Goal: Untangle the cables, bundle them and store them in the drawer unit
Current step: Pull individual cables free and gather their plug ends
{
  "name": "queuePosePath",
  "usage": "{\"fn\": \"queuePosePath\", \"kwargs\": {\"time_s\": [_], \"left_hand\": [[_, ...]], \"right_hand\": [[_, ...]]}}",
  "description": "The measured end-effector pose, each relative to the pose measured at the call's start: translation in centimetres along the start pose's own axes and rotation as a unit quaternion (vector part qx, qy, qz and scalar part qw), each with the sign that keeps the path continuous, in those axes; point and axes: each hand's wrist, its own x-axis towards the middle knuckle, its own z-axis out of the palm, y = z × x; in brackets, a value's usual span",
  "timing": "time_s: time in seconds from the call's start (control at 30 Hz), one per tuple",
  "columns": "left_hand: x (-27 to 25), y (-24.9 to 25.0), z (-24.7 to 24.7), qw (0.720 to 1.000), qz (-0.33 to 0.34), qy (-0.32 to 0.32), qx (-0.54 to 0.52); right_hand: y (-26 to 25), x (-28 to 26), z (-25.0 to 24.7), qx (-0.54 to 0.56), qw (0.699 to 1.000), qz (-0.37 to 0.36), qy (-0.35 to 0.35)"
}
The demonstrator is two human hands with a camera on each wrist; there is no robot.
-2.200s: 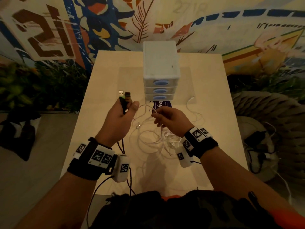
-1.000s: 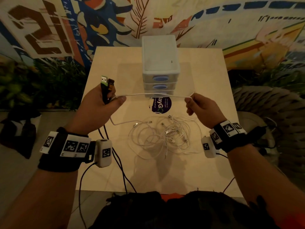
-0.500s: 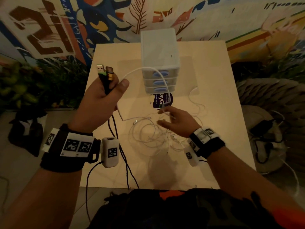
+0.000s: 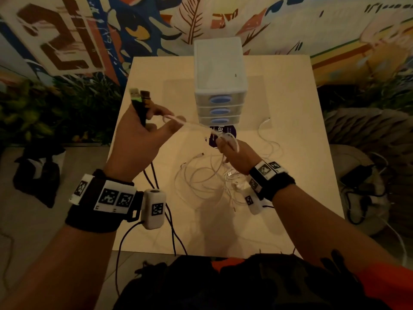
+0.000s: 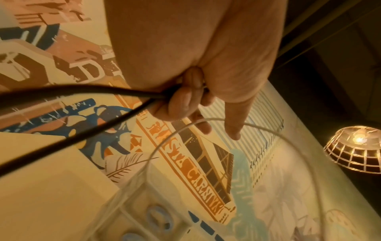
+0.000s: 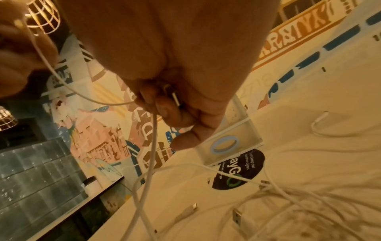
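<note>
My left hand [image 4: 143, 133] is raised above the table's left side and grips two black cables [image 4: 139, 106] whose USB plugs stick up; the cords [image 5: 78, 93] hang down off the front edge. A white cable [image 4: 192, 125] loops over its forefinger and thumb and runs to my right hand [image 4: 232, 151], which pinches that white cable [image 6: 152, 130] above a tangle of white cables [image 4: 207, 175] on the table. The white three-drawer unit [image 4: 220, 81], drawers closed, stands just behind both hands.
A round dark sticker [image 4: 223, 135] lies on the table [image 4: 301, 153] in front of the drawer unit. One loose white cable end [image 4: 264, 124] curls to its right. A woven pouf and a charger lie on the floor at the right.
My right hand has closed on the white cable and lifted it above the tangle, after reaching down with spread fingers. The left hand dropped slightly, still gripping the black cables.
</note>
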Motion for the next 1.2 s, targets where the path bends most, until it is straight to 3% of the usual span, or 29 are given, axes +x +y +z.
{"fn": "queuePosePath", "kwargs": {"time_s": [0.13, 0.23, 0.4, 0.47, 0.57, 0.7, 0.93, 1.07, 1.13, 1.2], "left_hand": [[-0.3, -2.7, -0.5, 0.996, -0.038, 0.073, 0.021], [-0.7, -4.3, -0.2, 0.991, -0.099, 0.087, 0.034], [-1.8, -7.3, 2.5, 0.975, -0.199, -0.002, 0.094], [-2.5, -8.9, 3.5, 0.97, -0.208, -0.05, 0.118], [-3.4, -10.4, 4.8, 0.961, -0.203, -0.116, 0.149], [-3.7, -9.8, 6.9, 0.957, -0.18, -0.153, 0.168], [-4.0, -7.8, 9.8, 0.965, -0.038, -0.197, 0.167], [-4.0, -6.9, 10.6, 0.96, 0.073, -0.179, 0.203], [-3.7, -6.3, 10.6, 0.961, 0.069, -0.179, 0.202], [-3.0, -5.7, 10.2, 0.967, 0.004, -0.169, 0.19]], "right_hand": [[0.0, -0.7, -1.2, 0.039, 0.999, -0.012, 0.023], [0.2, -1.1, -1.9, 0.069, 0.996, -0.009, 0.046], [0.8, -1.1, -2.5, 0.129, 0.989, -0.024, 0.066], [0.7, -1.3, -2.7, 0.123, 0.99, -0.03, 0.06], [0.2, -1.7, -2.9, 0.132, 0.989, -0.036, 0.049], [-0.7, -2.1, -3.2, 0.088, 0.994, -0.048, 0.048], [-4.1, -2.7, -3.7, 0.11, 0.989, -0.096, 0.032], [-4.7, -2.8, -3.3, 0.156, 0.98, -0.122, 0.022], [-4.4, -2.8, -3.0, 0.153, 0.981, -0.117, 0.035], [-3.4, -2.9, -2.7, 0.154, 0.983, -0.083, 0.052]]}}
